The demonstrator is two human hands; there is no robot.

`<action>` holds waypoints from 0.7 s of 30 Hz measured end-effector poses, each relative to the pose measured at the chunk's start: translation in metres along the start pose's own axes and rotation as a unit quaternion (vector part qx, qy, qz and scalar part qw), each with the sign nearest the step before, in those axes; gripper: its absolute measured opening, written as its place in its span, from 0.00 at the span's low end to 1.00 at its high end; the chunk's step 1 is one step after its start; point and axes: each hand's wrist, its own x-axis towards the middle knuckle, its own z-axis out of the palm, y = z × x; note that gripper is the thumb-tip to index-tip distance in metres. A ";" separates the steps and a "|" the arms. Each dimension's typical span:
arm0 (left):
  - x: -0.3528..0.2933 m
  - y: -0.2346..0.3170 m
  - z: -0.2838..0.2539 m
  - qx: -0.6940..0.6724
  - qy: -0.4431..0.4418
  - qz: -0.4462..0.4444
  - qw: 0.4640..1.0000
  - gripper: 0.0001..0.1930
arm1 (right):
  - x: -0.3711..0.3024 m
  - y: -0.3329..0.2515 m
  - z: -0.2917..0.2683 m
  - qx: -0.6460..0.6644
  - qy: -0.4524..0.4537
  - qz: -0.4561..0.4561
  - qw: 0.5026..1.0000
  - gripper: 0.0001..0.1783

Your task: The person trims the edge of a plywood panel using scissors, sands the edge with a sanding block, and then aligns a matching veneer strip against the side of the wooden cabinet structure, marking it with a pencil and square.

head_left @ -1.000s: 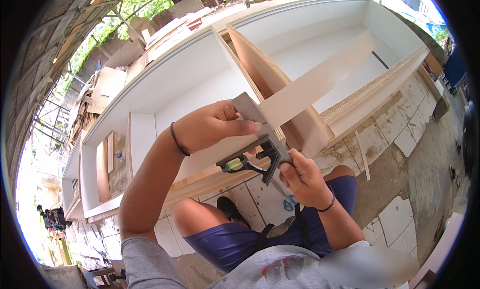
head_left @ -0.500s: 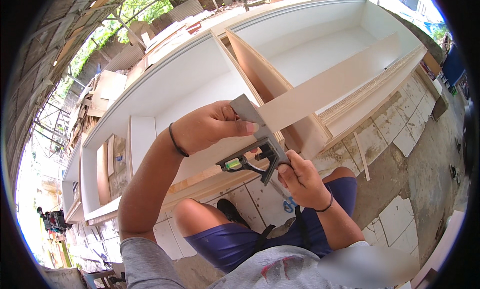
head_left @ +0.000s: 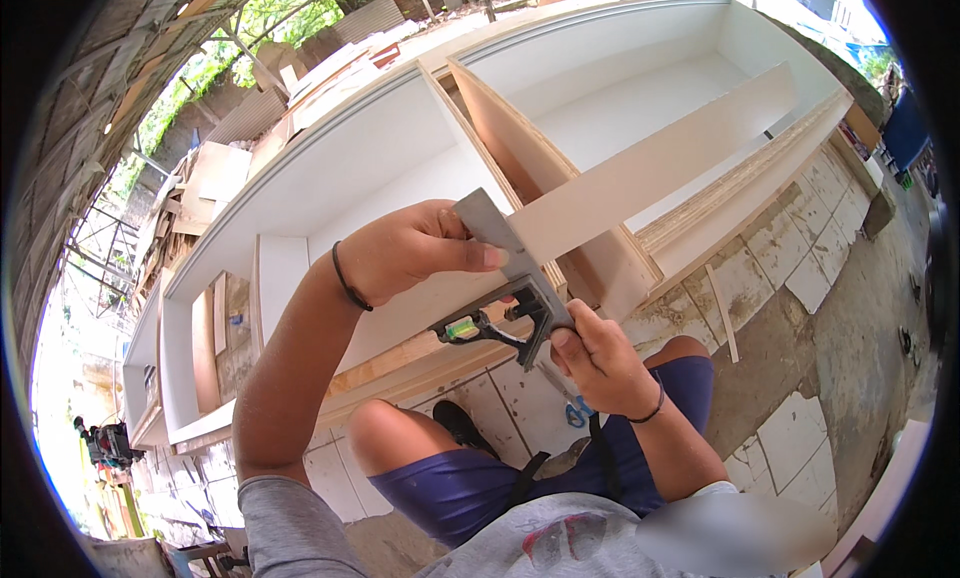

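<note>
A combination square [head_left: 548,313] with a green level vial in its dark head is between my two hands. My left hand [head_left: 420,253] pinches the upper part of its grey metal blade, thumb on top. Lower down, my right hand [head_left: 603,363] grips the blade's other end beside the head, fingers curled round it. A long pale strip of board [head_left: 650,168] meets the blade's edge near my left thumb and stretches to the upper right, lying across the white cabinet frame [head_left: 370,128]. My left fingers partly hide whatever lies under the blade.
Plywood-edged dividers [head_left: 555,163] stand up in the cabinet. A thin wood offcut [head_left: 722,313] lies on the broken-tile floor [head_left: 800,448] at right. Scrap boards [head_left: 215,178] are piled at far left. Blue-handled scissors [head_left: 578,410] show near my lap.
Both hands and the combination square have shifted slightly left. The pale strip has moved a little left too, its near end still at the blade.
</note>
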 end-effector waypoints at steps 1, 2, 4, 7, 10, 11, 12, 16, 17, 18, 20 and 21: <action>0.001 -0.001 -0.002 -0.002 0.000 0.000 1.000 0.12 | 0.000 0.000 0.000 -0.004 0.001 -0.001 1.000 0.09; 0.001 -0.003 -0.004 0.015 0.001 0.009 1.000 0.12 | 0.001 0.001 0.000 -0.003 -0.001 -0.002 1.000 0.09; 0.000 -0.004 -0.005 0.032 0.003 0.017 0.999 0.12 | 0.001 0.001 0.003 0.017 -0.013 0.003 1.000 0.09; 0.002 -0.004 -0.002 0.030 -0.002 0.034 0.999 0.12 | 0.001 0.001 0.000 0.022 -0.014 0.005 1.000 0.09; 0.001 -0.002 0.001 0.025 0.002 0.017 1.000 0.12 | 0.001 0.000 0.000 0.017 -0.014 0.001 1.000 0.08; 0.000 -0.002 0.001 0.023 0.008 0.016 1.000 0.12 | 0.001 0.001 0.000 0.017 -0.014 0.001 1.000 0.08; -0.001 -0.002 0.002 0.020 0.014 0.015 1.000 0.12 | 0.002 0.002 -0.001 0.015 -0.015 -0.003 1.000 0.08; 0.000 -0.004 0.002 0.029 0.030 0.015 0.999 0.11 | 0.002 0.001 -0.001 0.022 -0.020 -0.015 0.999 0.09; 0.001 -0.005 0.002 0.037 0.032 0.021 0.999 0.11 | 0.002 0.001 -0.001 0.021 -0.021 -0.014 0.999 0.09; 0.001 -0.006 0.002 0.045 0.033 0.026 0.998 0.11 | 0.002 0.002 -0.001 0.019 -0.020 -0.015 0.999 0.09; 0.000 -0.005 0.002 0.050 0.035 0.022 0.998 0.11 | 0.002 0.002 -0.002 0.017 -0.022 -0.015 1.000 0.09; -0.001 -0.004 0.003 0.055 0.037 0.017 0.998 0.11 | 0.002 0.001 -0.002 0.016 -0.020 -0.015 1.000 0.09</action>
